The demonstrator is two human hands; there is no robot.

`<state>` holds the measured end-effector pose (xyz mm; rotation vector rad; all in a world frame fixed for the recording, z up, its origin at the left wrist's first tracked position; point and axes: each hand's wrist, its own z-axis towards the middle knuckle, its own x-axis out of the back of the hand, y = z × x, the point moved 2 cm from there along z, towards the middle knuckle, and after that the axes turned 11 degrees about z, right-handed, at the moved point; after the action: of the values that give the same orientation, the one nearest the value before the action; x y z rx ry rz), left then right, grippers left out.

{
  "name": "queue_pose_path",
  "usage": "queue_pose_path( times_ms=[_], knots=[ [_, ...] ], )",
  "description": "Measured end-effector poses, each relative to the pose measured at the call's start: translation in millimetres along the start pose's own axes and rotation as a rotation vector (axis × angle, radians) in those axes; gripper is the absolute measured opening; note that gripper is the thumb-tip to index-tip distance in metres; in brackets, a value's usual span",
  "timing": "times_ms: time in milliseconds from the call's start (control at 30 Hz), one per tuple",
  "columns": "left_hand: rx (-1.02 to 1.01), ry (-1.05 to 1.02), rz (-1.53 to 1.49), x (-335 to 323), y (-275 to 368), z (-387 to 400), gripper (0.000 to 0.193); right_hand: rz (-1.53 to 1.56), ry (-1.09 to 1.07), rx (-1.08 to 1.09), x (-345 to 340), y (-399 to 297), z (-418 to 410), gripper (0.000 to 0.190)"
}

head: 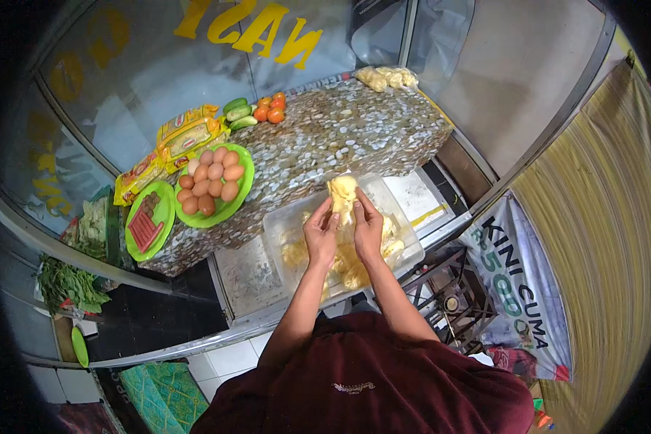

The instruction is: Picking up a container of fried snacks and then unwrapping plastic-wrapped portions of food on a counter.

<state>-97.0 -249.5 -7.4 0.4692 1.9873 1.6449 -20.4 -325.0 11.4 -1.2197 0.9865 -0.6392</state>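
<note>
Between my two hands is a small clear plastic bag of pale yellow food [343,191], raised over a translucent plastic tub [282,219]. My left hand [321,233] pinches the bag from the left side. On the other side, my right hand [368,225] grips it with thumb and fingers. What the yellow food is, I cannot tell. More yellow bagged portions [355,275] lie in the tub, partly covered by my hands and forearms. The tub rests on a white worktop [249,276] in front of my body.
A pebble-patterned raised shelf [325,130] carries a green plate of eggs [209,182], a green plate with red sausages [146,230], yellow noodle packs [187,133], cucumbers [240,113], tomatoes [271,107] and more yellow bags [388,78]. Leafy greens [68,285] lie left. A metal-frame stand [455,304] is at right.
</note>
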Motion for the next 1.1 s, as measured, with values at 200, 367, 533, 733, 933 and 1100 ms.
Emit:
queue_pose_path(
  times_ms=[200, 367, 533, 733, 933, 1100],
  knots=[
    [-0.153, -0.17, -0.008, -45.4, 37.1, 32.5, 0.059, -0.022, -0.005, 0.081, 7.9, -36.0, 63.1, 0.039],
    [-0.178, -0.119, -0.023, -89.5, 48.8, 95.9, 0.056, -0.037, -0.097, 0.064, 9.7, -54.1, 137.9, 0.038],
    [-0.177, 0.064, 0.09, -127.4, 56.1, 174.8, 0.052, -0.169, -0.132, 0.186, 5.9, -31.7, 236.5, 0.045],
    [-0.185, 0.216, 0.246, -137.6, 61.1, 256.4, 0.039, -0.196, -0.228, 0.074, -11.1, -20.7, 307.2, 0.052],
    [-0.112, 0.26, 0.393, -164.4, 63.3, 300.1, 0.035, -0.387, -0.26, 0.166, -1.2, -5.3, 369.8, 0.049],
    [-0.104, 0.225, 0.299, -163.0, 65.7, 323.4, 0.034, -0.456, -0.257, 0.256, -18.8, -5.9, 386.5, 0.045]
  ],
)
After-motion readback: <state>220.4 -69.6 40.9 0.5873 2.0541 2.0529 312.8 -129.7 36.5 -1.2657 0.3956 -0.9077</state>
